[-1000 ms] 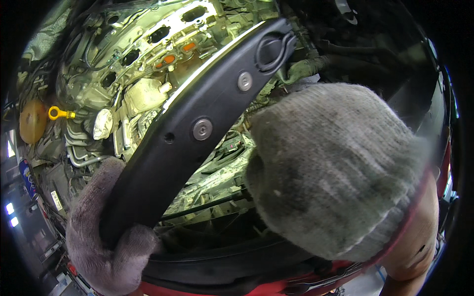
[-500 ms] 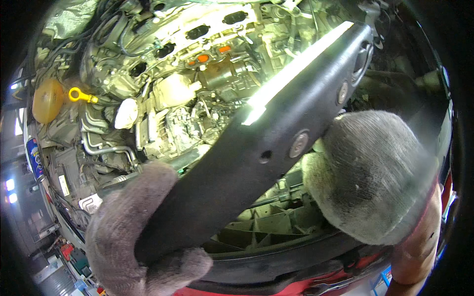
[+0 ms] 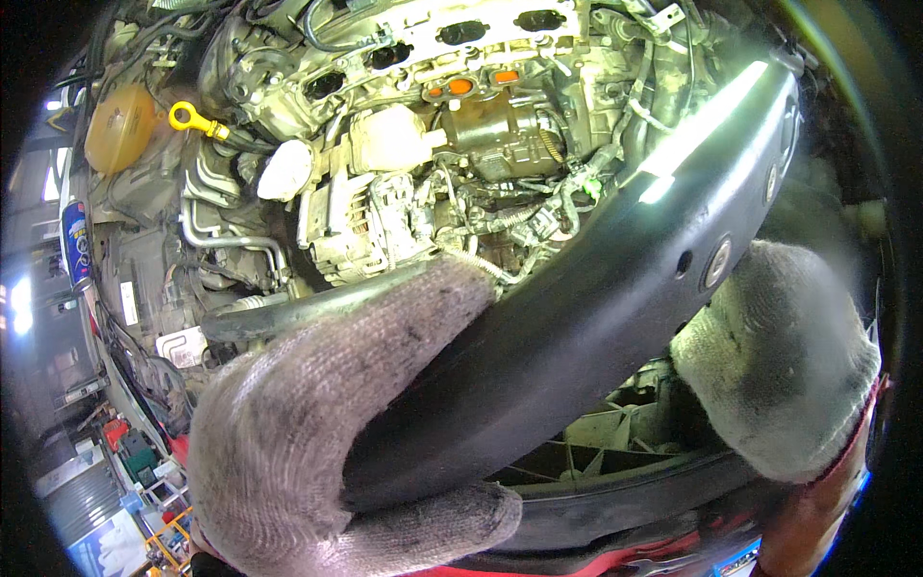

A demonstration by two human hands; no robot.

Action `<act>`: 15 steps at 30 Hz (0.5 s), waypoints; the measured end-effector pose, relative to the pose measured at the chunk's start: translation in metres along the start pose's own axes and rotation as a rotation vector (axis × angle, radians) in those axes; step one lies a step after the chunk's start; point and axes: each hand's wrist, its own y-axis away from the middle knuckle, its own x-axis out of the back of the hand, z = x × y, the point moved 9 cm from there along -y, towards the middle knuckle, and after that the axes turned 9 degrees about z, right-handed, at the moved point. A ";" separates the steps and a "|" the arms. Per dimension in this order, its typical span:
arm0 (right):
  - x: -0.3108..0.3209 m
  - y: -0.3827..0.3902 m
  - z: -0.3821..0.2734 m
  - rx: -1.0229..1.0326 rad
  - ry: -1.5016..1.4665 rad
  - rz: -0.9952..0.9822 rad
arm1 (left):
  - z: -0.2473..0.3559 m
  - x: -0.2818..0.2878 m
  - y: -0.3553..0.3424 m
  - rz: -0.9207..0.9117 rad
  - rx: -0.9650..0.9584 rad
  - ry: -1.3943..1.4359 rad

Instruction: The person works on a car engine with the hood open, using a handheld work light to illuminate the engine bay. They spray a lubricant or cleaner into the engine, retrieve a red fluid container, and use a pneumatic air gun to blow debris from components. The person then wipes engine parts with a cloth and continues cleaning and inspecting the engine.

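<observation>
A long black work light point(image 3: 538, 337) with a bright strip along its far edge slants from the lower left to the upper right. My left hand point(image 3: 298, 413), in a grey knitted glove, is wrapped around its near end, fingers above and thumb below. My right hand point(image 3: 779, 361), gloved alike, is curled beside the light's right-hand edge. Its fingertips are mostly hidden behind the light, so what they hold cannot be made out. Beyond the light lies a car engine point(image 3: 500, 144), with several dark ports point(image 3: 463, 34) in a row and orange pieces point(image 3: 460, 87) below them.
At the left are a yellow dipstick ring point(image 3: 187, 117), an amber reservoir point(image 3: 120, 130) and bent metal pipes point(image 3: 226, 240). A black front crossmember point(image 3: 615, 500) and red bodywork point(image 3: 615, 553) run along the near side. A blue can point(image 3: 75, 236) stands at the far left.
The work light has shifted right, and both hands have moved right with it. The engine also sits further right in the picture. My left hand keeps its grip.
</observation>
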 end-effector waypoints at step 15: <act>0.004 0.003 0.008 -0.040 0.013 0.016 | -0.014 -0.018 -0.001 -0.136 0.133 0.049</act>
